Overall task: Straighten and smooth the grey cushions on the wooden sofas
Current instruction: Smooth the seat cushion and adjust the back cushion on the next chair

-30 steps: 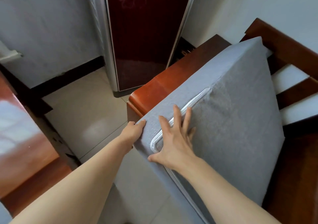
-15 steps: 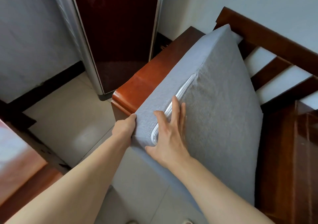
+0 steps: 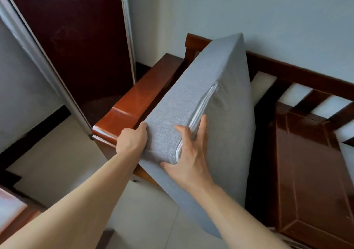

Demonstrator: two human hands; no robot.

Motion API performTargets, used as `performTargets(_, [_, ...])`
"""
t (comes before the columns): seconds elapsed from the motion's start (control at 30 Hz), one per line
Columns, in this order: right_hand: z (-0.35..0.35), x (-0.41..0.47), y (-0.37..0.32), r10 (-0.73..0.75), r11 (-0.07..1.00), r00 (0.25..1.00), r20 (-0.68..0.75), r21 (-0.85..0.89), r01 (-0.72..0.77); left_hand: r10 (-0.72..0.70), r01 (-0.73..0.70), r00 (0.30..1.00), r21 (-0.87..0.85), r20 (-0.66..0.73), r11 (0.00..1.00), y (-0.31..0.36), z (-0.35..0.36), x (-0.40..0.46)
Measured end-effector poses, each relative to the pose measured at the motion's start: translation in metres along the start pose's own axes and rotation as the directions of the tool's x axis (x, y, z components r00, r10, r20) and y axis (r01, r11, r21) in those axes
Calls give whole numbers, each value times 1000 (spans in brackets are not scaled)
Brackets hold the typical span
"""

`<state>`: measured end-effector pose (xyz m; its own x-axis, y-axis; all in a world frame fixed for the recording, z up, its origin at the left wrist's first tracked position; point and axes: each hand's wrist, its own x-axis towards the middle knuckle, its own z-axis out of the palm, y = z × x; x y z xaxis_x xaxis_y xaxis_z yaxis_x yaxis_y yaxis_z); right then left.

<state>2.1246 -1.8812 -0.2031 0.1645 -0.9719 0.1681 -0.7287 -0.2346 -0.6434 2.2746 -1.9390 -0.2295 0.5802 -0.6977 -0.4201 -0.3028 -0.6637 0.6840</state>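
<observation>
A thick grey cushion with a pale zip along one side stands tilted on its edge on the wooden sofa, leaning against the sofa's left armrest. My left hand grips the cushion's near left corner, fingers curled round its edge beside the armrest. My right hand lies flat on the cushion's zipped face with fingers spread, thumb at the near corner. The cushion's lower end hangs past the sofa's front over the floor.
The bare glossy wooden seat and slatted backrest lie to the right. A dark red panel with a metal frame stands behind the armrest. Pale floor tiles are at lower left, with another wooden piece at the bottom left.
The cushion has been tipped up more steeply against the armrest. The view has swung right, showing more of the bare seat. Both hands have stayed at the near corner.
</observation>
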Motion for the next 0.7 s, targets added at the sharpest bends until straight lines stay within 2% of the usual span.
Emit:
performTargets(0.17, [-63, -30, 28, 46, 997, 998, -37, 71, -43, 161, -155, 986, 112, -41, 981, 31, 25, -59])
performTargets(0.33, [-113, -63, 56, 78, 995, 996, -42, 66, -75, 224, -205, 972, 210, -72, 956, 48, 53, -128])
performTargets(0.43, [-141, -85, 74, 45, 998, 997, -59, -30, -47, 259, -231, 961, 233, -97, 945, 55, 71, -169])
performTargets(0.5, [-155, -94, 81, 17, 987, 999, -29, -157, -21, 310, -278, 948, 284, -73, 918, 59, 80, -187])
performTargets(0.6, [-186, -111, 93, 13, 935, 1000, 22, -354, -4, 393, -357, 919, 354, -33, 864, 65, 98, -220])
performTargets(0.7, [-205, -116, 103, 12, 887, 997, 76, -460, 24, 456, -420, 890, 411, 12, 809, 70, 110, -242])
